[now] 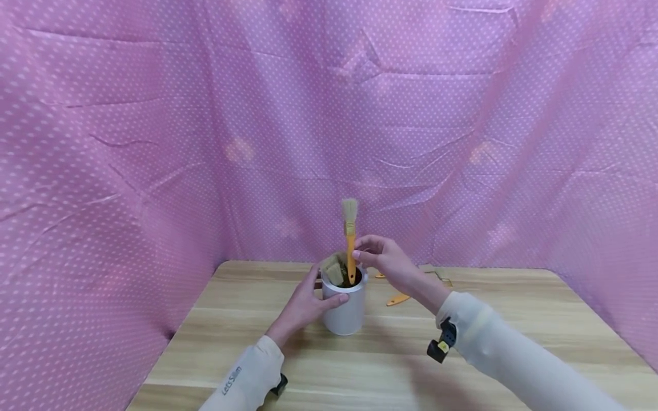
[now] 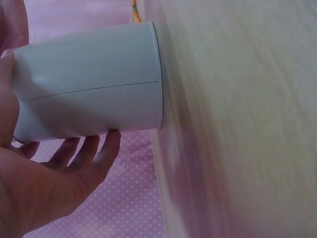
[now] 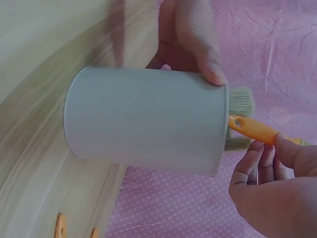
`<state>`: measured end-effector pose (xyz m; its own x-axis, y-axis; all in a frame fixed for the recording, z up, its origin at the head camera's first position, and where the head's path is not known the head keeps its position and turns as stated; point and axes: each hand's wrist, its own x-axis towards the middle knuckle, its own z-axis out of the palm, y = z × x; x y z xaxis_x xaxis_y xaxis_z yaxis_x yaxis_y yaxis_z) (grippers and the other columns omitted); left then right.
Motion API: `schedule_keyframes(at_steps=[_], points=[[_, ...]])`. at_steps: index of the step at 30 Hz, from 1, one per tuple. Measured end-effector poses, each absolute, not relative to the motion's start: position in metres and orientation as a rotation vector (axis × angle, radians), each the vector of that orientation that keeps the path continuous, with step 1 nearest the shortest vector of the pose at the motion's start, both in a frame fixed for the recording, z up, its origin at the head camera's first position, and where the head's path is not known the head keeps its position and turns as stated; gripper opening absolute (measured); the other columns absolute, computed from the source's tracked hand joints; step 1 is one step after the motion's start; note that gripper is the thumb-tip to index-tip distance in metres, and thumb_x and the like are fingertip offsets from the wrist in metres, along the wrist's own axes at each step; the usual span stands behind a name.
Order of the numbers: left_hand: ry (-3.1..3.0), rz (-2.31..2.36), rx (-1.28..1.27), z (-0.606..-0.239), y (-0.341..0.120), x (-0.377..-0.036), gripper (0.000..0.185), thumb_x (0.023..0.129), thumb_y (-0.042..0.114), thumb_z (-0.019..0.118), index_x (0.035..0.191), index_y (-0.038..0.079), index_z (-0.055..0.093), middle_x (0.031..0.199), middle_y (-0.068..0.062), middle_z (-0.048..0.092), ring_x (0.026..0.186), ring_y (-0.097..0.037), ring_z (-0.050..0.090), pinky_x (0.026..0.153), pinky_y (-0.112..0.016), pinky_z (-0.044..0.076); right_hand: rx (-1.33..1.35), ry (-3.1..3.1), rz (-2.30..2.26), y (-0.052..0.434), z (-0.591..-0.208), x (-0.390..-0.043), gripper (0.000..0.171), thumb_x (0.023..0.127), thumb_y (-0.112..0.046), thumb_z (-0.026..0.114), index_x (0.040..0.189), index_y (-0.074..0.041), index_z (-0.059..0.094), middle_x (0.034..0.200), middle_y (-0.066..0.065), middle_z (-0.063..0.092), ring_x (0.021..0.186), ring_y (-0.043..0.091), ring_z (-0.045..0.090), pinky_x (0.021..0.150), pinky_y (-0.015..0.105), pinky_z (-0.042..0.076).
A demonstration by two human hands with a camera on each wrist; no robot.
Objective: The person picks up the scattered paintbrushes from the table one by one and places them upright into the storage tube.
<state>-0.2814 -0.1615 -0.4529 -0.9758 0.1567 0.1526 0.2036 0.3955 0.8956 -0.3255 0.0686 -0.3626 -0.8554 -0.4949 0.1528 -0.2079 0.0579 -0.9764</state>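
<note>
A pale grey can (image 1: 343,313) stands upright on the table. My left hand (image 1: 307,303) holds it from the left side, thumb across the front and fingers round the far side, as the left wrist view shows. Pale bristle ends of paintbrushes (image 1: 334,272) stick up inside the can. My right hand (image 1: 390,264) pinches another paintbrush (image 1: 351,252) by its orange handle, between thumb and fingers. That brush is upright with its bristles on top. Its holed handle end (image 3: 238,123) is right at the can's rim, beside the bristles.
On the wooden table (image 1: 236,319), more orange-handled brushes (image 1: 398,299) lie to the right of the can, partly hidden behind my right forearm. A pink dotted cloth (image 1: 288,142) hangs behind the table and along its sides.
</note>
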Motion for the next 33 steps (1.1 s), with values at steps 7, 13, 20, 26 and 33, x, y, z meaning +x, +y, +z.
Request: schedule_keyframes(at_steps=[7, 13, 20, 26, 33], points=[[-2.601, -1.657, -0.314, -0.452, -0.160, -0.281, 0.100, 0.076, 0.062, 0.083, 0.157, 0.043, 0.028, 0.147, -0.004, 0.047, 0.130, -0.033, 0.048, 0.101, -0.059, 0.046, -0.758, 2.208, -1.777, 0.068, -0.369, -0.320, 0.020, 0.098, -0.017, 0.072, 0.113, -0.005, 0.066, 0.113, 0.012, 0.068, 0.107, 0.029, 0.062, 0.094, 0.043, 0.051], [-2.584, -1.662, -0.326, -0.453, -0.160, -0.279, 0.100, 0.076, 0.060, 0.084, 0.157, 0.043, 0.028, 0.145, -0.003, 0.049, 0.129, -0.033, 0.049, 0.102, -0.060, 0.045, -0.806, 2.278, -1.689, 0.075, -0.376, -0.315, 0.028, 0.094, -0.019, 0.076, 0.116, -0.003, 0.068, 0.108, 0.012, 0.070, 0.102, 0.027, 0.065, 0.091, 0.040, 0.054], [-2.578, -1.636, -0.306, -0.452, -0.160, -0.278, 0.098, 0.075, 0.060, 0.084, 0.156, 0.045, 0.030, 0.143, -0.003, 0.051, 0.128, -0.031, 0.050, 0.102, -0.060, 0.045, -0.802, 2.282, -1.742, 0.098, -0.380, -0.313, 0.040, 0.093, -0.026, 0.078, 0.121, 0.000, 0.067, 0.116, 0.013, 0.070, 0.106, 0.026, 0.065, 0.096, 0.043, 0.053], [-2.556, -1.640, -0.320, -0.452, -0.159, -0.276, 0.098, 0.077, 0.057, 0.085, 0.157, 0.040, 0.031, 0.141, -0.007, 0.052, 0.127, -0.033, 0.051, 0.102, -0.061, 0.044, -0.699, 2.352, -1.729, 0.132, -0.390, -0.316, 0.042, 0.094, -0.033, 0.076, 0.122, -0.004, 0.067, 0.119, 0.012, 0.069, 0.110, 0.031, 0.064, 0.099, 0.051, 0.050], [-2.553, -1.645, -0.335, -0.452, -0.161, -0.276, 0.099, 0.076, 0.058, 0.085, 0.156, 0.049, 0.027, 0.142, -0.005, 0.051, 0.126, -0.033, 0.051, 0.101, -0.061, 0.045, -0.607, 2.496, -1.592, 0.182, -0.408, -0.322, 0.039, 0.098, -0.035, 0.071, 0.122, -0.005, 0.067, 0.114, 0.010, 0.069, 0.107, 0.031, 0.063, 0.089, 0.040, 0.054]])
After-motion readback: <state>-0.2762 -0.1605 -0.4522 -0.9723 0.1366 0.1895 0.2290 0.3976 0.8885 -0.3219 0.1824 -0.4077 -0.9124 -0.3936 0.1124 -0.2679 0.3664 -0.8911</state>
